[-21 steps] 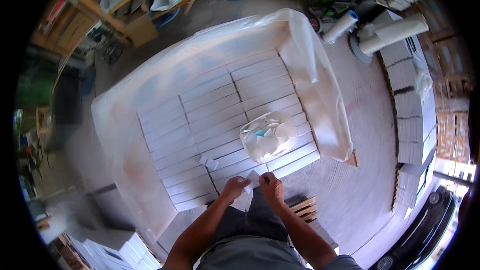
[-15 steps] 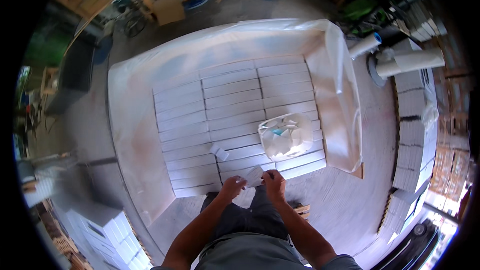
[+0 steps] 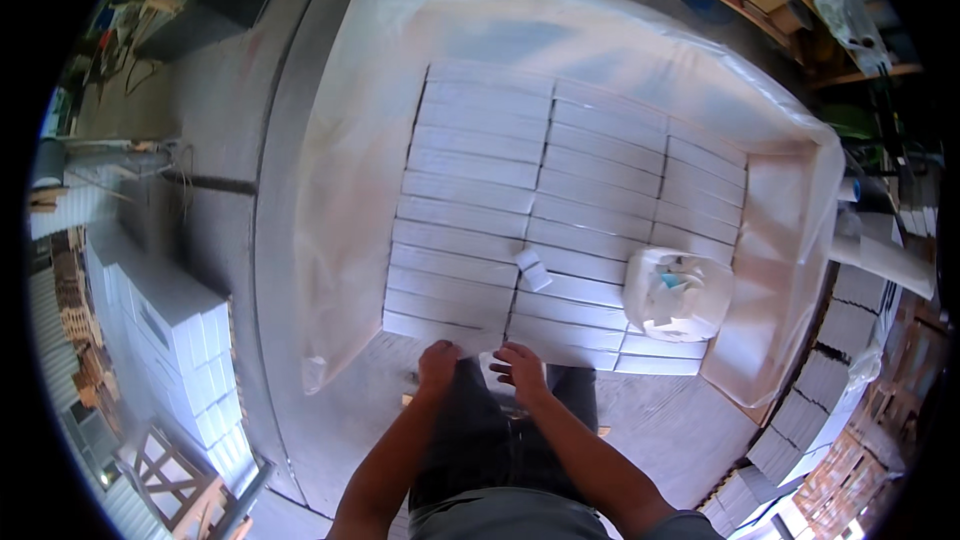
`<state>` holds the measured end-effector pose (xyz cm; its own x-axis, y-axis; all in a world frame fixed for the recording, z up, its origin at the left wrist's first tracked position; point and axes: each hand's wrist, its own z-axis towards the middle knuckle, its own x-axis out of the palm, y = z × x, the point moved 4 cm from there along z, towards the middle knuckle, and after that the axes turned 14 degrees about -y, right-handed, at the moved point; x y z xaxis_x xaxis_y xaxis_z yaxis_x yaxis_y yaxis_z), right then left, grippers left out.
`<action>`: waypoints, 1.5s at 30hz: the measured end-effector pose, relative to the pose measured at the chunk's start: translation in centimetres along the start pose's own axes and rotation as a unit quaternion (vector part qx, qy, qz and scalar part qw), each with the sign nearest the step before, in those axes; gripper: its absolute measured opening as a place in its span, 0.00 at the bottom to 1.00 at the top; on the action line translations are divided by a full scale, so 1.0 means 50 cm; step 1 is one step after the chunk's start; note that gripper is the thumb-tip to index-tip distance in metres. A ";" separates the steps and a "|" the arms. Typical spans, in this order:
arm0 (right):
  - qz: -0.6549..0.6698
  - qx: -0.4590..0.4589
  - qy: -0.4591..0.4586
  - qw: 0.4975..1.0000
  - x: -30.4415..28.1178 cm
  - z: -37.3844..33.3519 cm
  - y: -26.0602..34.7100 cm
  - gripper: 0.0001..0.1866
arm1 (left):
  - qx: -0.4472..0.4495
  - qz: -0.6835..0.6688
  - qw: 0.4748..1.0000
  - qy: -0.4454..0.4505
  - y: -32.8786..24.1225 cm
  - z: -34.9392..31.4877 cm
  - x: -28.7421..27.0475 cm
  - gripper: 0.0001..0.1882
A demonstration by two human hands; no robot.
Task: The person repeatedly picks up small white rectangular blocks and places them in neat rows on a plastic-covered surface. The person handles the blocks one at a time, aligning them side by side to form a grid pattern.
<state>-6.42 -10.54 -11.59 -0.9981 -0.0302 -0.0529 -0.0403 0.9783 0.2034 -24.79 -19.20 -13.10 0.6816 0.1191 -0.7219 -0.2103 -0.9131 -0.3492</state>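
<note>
While the person (image 3: 510, 512) stood at the near edge of the pile of white boxes (image 3: 470, 160), the left hand (image 3: 438, 365) hung just beside that edge with its fingers curled, and from where I was I could not tell whether it gripped anything. The right hand (image 3: 522, 370), near the same edge of the pile and a little apart from the other, had its fingers spread; a pale patch (image 3: 488, 365) showed by them, too unclear to name. On top of the pile, in from the near edge, lay two small white pieces (image 3: 533, 270), side by side. A white bag (image 3: 705, 318) sat toward the pile's right edge, its open mouth showing paper scraps (image 3: 672, 292). Cloudy plastic sheeting (image 3: 345, 180) stood up along the pile's left, far and right edges, while the near edge lay open to the arms. Grey floor (image 3: 650, 420) spread to the near right of the pile, and a broad strip of it ran beyond the pile's left side, toward a second stack (image 3: 190, 360).
</note>
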 end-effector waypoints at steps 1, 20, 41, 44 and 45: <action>0.008 0.019 0.027 0.999 0.032 0.020 -0.025 0.22 | -0.018 0.005 1.000 -0.013 0.033 0.025 -0.009 0.19; 0.049 0.116 0.096 0.987 0.333 0.194 -0.187 0.30 | -0.031 0.238 0.962 -0.133 0.141 0.312 -0.041 0.13; -0.059 -0.119 -0.034 0.991 0.324 0.205 -0.131 0.14 | 0.069 0.242 0.958 -0.137 0.159 0.197 0.019 0.11; -0.084 -0.277 0.010 0.957 0.403 0.151 -0.035 0.09 | 0.102 0.186 0.973 -0.095 0.168 0.143 0.038 0.08; -0.114 -0.293 0.024 0.949 0.436 0.145 -0.015 0.08 | 0.081 0.165 0.981 -0.067 0.170 0.125 0.037 0.07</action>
<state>-27.80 -10.45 -19.97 -0.9607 -0.2505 -0.1196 -0.2603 0.6631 0.7018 -29.68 -24.30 -21.13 0.4611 -0.1124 -0.8802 -0.5199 -0.8381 -0.1653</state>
